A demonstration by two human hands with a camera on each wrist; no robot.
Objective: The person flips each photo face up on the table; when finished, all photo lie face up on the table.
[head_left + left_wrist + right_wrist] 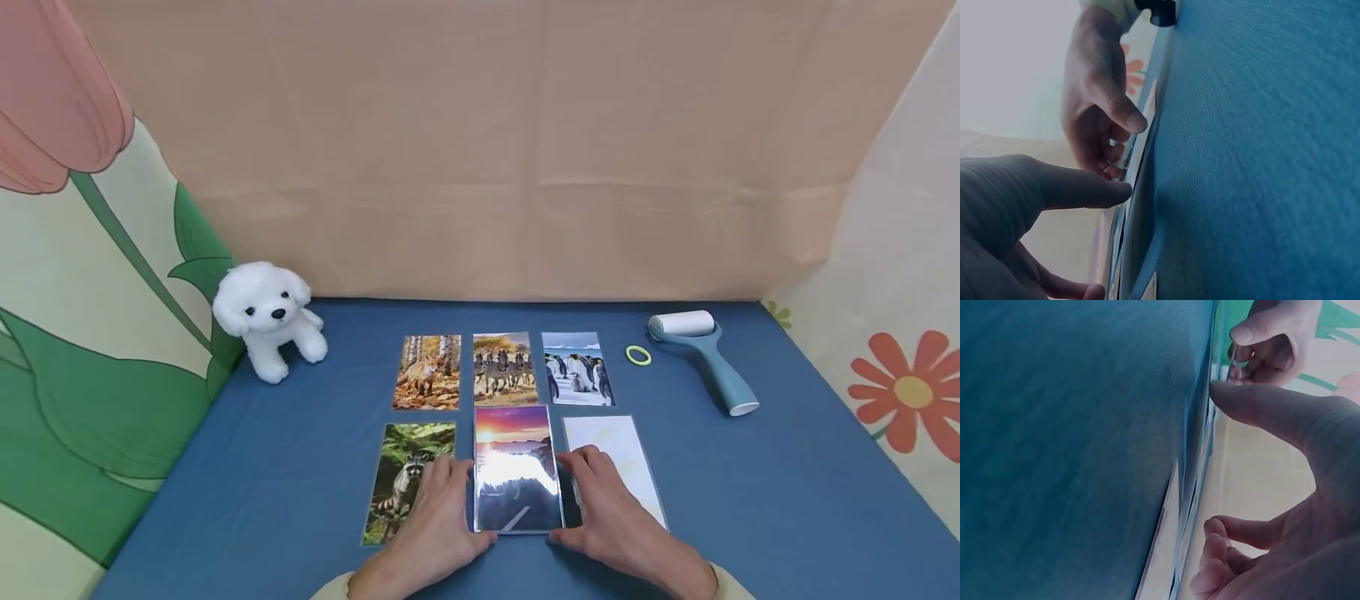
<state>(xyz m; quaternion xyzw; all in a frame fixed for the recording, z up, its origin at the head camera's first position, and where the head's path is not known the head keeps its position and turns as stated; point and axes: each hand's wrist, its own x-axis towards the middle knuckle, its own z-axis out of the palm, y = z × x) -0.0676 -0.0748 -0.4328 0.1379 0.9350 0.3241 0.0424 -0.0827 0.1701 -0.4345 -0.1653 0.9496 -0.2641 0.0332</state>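
A glossy sunset picture card (517, 492) lies upright to the viewer in the middle of the near row, with bright glare across it. My left hand (442, 517) grips its left side, thumb at the near corner and fingertips at the side edge. At the opposite side my right hand (611, 521) holds it the same way. Under the left fingers is part of a raccoon card (401, 471). The right hand covers part of a whitish card (618, 450). Both wrist views show the thumbs (1107, 197) (1235, 403) at the thin card edges, close over the blue cloth.
Behind stand a fox card (427, 375), a zebra card (504, 371) and a penguin card (577, 371). A yellow-green ring (638, 356) and a lint roller (705, 354) lie at right. A white plush dog (270, 321) sits at back left on the blue cloth (247, 492).
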